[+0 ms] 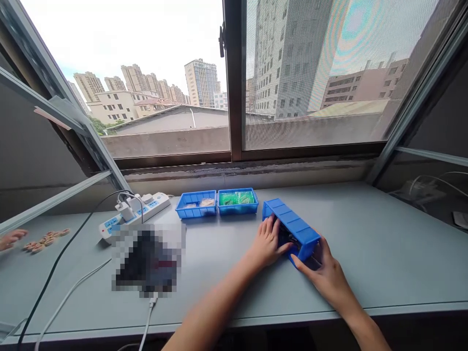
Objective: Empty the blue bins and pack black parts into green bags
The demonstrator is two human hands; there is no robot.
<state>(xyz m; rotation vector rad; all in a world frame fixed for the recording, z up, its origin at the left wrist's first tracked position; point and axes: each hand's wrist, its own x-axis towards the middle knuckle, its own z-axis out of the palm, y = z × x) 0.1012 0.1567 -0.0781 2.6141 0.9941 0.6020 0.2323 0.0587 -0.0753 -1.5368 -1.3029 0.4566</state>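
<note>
A blue plastic bin [292, 220] is tipped on its side on the table, right of centre, its opening turned toward me. My right hand [327, 275] grips its near right end, thumb at the lower edge and fingers behind. At the opening is my left hand [267, 242], its fingers stretched and thumb apart, the fingertips reaching in at the bin's edge. Small dark items show in the shadow inside, too unclear to name. Behind stand two upright blue bins: one [196, 212] has pale packets, the other [238, 209] holds green packets [237, 198].
A white power strip [153, 207] with plugs and cables lies at the left back. In front of it is a pixelated dark object [149, 263] with a white cable [149, 314]. Far left, another person's hand [12, 239] is near small wooden pieces [46, 241]. A window runs behind.
</note>
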